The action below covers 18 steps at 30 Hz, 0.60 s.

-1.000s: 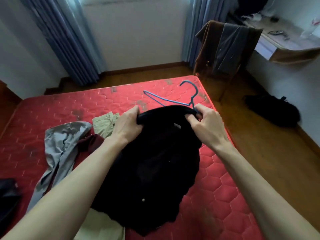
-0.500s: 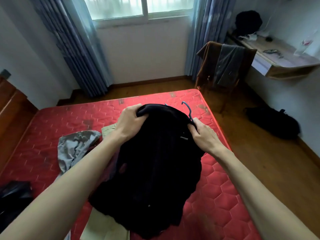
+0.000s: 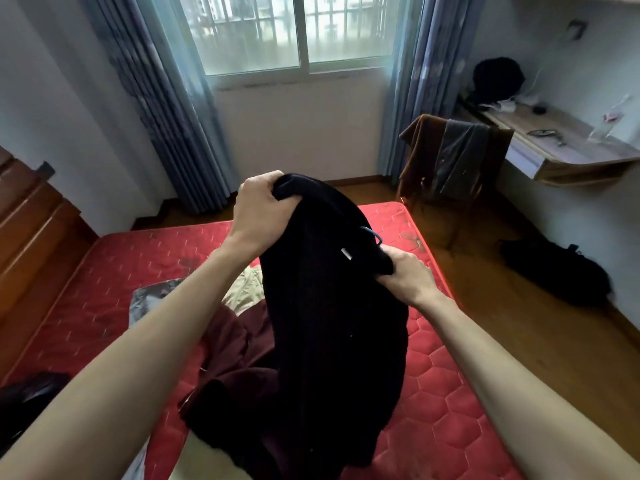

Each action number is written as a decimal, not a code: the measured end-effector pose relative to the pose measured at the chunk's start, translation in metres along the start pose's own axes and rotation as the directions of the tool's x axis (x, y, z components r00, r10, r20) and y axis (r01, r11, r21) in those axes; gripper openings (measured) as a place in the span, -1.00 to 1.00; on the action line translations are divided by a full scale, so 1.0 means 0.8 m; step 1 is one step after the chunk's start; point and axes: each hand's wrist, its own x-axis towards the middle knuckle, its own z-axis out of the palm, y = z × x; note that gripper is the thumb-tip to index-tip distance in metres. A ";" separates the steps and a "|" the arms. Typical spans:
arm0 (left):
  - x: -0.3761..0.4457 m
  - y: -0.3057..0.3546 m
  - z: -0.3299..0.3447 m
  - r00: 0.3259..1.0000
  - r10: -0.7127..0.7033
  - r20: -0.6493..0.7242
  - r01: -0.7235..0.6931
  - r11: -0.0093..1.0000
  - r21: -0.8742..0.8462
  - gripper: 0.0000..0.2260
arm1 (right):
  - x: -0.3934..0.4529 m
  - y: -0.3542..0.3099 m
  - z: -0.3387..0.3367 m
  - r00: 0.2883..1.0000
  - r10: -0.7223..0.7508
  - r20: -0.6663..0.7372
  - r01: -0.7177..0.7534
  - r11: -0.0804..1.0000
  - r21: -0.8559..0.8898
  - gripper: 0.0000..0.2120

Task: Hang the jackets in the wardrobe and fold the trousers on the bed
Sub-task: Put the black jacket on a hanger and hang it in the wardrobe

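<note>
Black jacket held above red bed; long axis hangs downward from both hands, hem reaching clothes pile. Upper shoulder gripped by left hand, fingers curled round bunched fabric. Lower shoulder pinched by right hand, fingers closed on cloth. Blue hanger hook seen just beside right hand, rest hidden inside garment; seating judged unfinished. Fabric dark, ribbed, soft, small white tag near collar. Wardrobe not seen.
</note>
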 end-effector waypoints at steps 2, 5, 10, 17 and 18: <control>0.001 0.005 -0.010 0.999 -0.008 -0.033 0.008 1.000 0.000 -0.82 | 0.008 -0.002 -0.007 0.999 -0.004 -0.045 0.002 0.999 -0.044 -0.59; -0.001 0.007 -0.024 0.997 -0.015 -0.071 0.017 1.000 0.020 -0.82 | 0.016 -0.007 -0.008 0.993 0.002 -0.117 -0.014 0.995 -0.103 -0.60; -0.010 -0.014 -0.057 0.994 -0.054 -0.099 0.065 0.991 0.115 -0.82 | 0.037 -0.005 -0.023 0.987 0.074 -0.146 -0.090 0.990 -0.105 -0.71; -0.012 -0.044 -0.088 0.974 -0.191 -0.122 0.197 0.980 0.038 -0.70 | 0.056 -0.046 -0.105 0.990 0.075 -0.120 -0.082 0.995 -0.054 -0.66; -0.011 -0.044 -0.091 0.974 -0.191 -0.121 0.197 0.980 0.036 -0.72 | 0.056 -0.055 -0.118 0.985 0.071 -0.157 -0.080 0.996 -0.050 -0.62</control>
